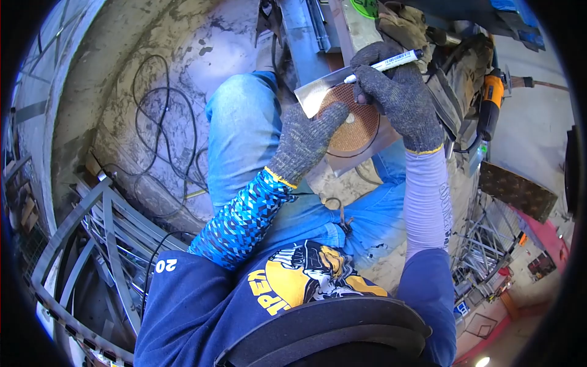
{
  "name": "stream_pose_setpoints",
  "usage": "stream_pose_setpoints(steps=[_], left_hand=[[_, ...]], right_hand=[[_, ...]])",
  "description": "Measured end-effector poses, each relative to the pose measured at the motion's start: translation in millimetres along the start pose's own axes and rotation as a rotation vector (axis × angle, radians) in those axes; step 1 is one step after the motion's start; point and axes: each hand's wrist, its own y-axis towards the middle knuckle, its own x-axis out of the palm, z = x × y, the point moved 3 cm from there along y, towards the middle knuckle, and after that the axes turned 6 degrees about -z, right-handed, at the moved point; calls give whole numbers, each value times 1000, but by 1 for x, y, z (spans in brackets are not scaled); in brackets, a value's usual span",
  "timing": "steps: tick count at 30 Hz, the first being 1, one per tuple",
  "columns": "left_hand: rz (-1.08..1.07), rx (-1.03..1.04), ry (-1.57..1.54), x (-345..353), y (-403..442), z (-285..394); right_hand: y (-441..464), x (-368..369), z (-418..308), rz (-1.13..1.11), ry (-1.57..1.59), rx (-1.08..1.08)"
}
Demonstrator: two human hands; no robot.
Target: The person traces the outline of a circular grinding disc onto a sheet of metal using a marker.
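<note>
My left hand (307,139), in a grey knit glove, has its thumb pressed on a round brown cutting disc (359,133). The disc lies flat on a metal sheet (313,98), and the fingers of that hand are partly hidden at the sheet's edge. A dark curved line shows on the sheet just beyond the disc's lower rim. In my gloved right hand (400,98) is a white marker pen (391,63), its tip pointing left over the upper part of the disc. The lower fingers of the right hand are close to the disc's right side.
A yellow-and-black power tool (489,104) is on the right. Black cable (160,116) lies coiled on the stained floor at left. Metal bars and frames (110,244) are stacked at lower left. Steel profiles (309,43) stand ahead, and a brown plate (516,191) lies at right.
</note>
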Motion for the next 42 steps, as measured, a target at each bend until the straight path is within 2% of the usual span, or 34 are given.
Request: stream_pose_setpoints(steps=[2, 11, 14, 30, 32, 35, 42], left_hand=[[-15, 14, -38, 0, 0, 0], [-7, 104, -44, 1, 1, 0], [-1, 44, -74, 1, 1, 1], [2, 52, -46, 1, -1, 2], [18, 48, -11, 1, -2, 3], [57, 103, 14, 2, -1, 3], [38, 89, 38, 1, -2, 8]], right_hand=[[-1, -1, 0, 30, 20, 59], [-1, -6, 5, 21, 46, 14], [2, -6, 11, -21, 45, 4], [4, -13, 11, -9, 13, 14], [0, -14, 4, 34, 6, 97], [-4, -19, 8, 87, 43, 107], [-14, -33, 17, 109, 60, 189]])
